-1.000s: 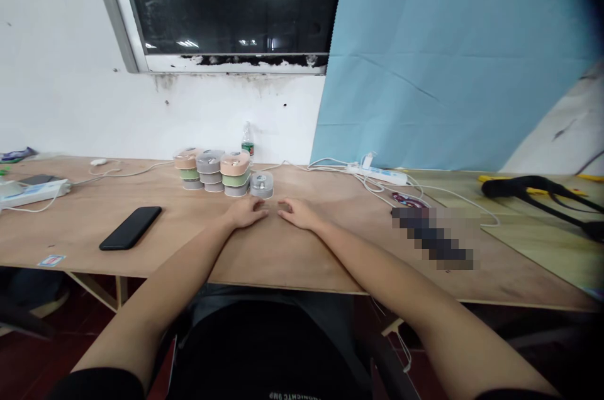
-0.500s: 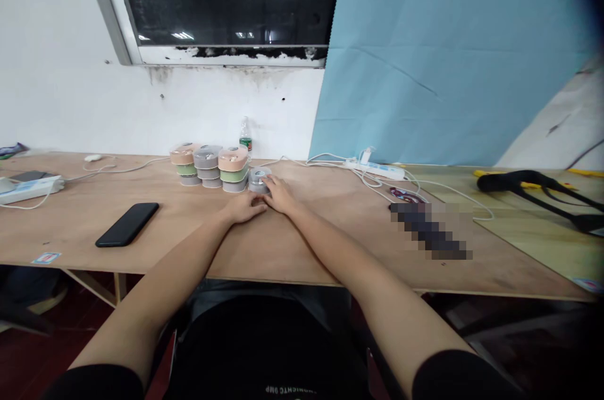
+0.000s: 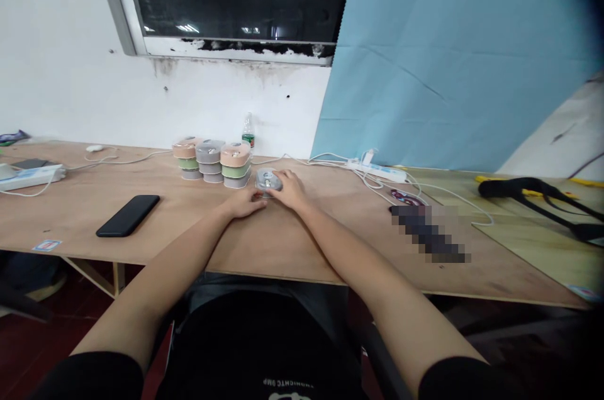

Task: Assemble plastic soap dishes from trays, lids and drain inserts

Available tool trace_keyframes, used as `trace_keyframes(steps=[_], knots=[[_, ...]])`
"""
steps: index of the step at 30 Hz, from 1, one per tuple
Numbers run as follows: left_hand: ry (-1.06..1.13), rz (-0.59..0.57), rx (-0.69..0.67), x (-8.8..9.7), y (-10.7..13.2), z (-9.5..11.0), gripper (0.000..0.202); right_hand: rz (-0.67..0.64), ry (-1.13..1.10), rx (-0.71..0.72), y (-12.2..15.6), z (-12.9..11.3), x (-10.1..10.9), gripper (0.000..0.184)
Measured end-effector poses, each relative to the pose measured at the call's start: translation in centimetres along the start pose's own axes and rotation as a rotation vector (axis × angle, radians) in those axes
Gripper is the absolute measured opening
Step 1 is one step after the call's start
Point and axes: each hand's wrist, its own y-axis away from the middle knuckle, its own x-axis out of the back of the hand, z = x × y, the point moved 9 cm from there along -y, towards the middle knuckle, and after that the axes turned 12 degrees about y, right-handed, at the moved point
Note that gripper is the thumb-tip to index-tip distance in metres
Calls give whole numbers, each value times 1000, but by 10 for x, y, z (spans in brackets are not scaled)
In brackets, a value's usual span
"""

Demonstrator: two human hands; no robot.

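Head view, quick q: where do we reckon the gray tub (image 3: 268,180) sits rn, and who's got it?

>> We see it on the table (image 3: 302,249), far-middle, just at 3 o'clock of the tub stacks (image 3: 212,162). Right hand (image 3: 290,190) has its fingers curled round the tub's 3 o'clock side, gripping it. Left hand (image 3: 245,202) lies loose on the wood at the tub's 7 o'clock, holding nothing.

Ok, and how'd it handle?

>> Prob light, rigid plastic w/ a smooth lid, so a bit slippy imo. We'd pinch the side wall, not the top. The stacks are just beside it at 9 and could get knocked. Bottle (image 3: 248,129) at 11, phone (image 3: 128,215) way off at 8, power strip (image 3: 377,169) at 2, all well apart.
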Motion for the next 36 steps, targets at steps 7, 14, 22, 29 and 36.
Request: trace_keyframes(steps=[7, 14, 22, 29, 36], knots=[[-12, -13, -3, -1, 0, 0, 45, -132, -116, -33, -2, 15, -27, 62], [3, -15, 7, -2, -1, -1, 47, -93, -466, -203, -9, 41, -38, 58], [20, -42, 37, -2, 0, -3, 49, 157, -605, -623, -2, 113, -28, 59], [-27, -45, 54, -2, 0, -4, 51, 186, -602, -920, 24, 169, -31, 46], [-21, -44, 46, -3, -1, -6, 51, 70, -362, -850, 25, 169, -18, 44]])
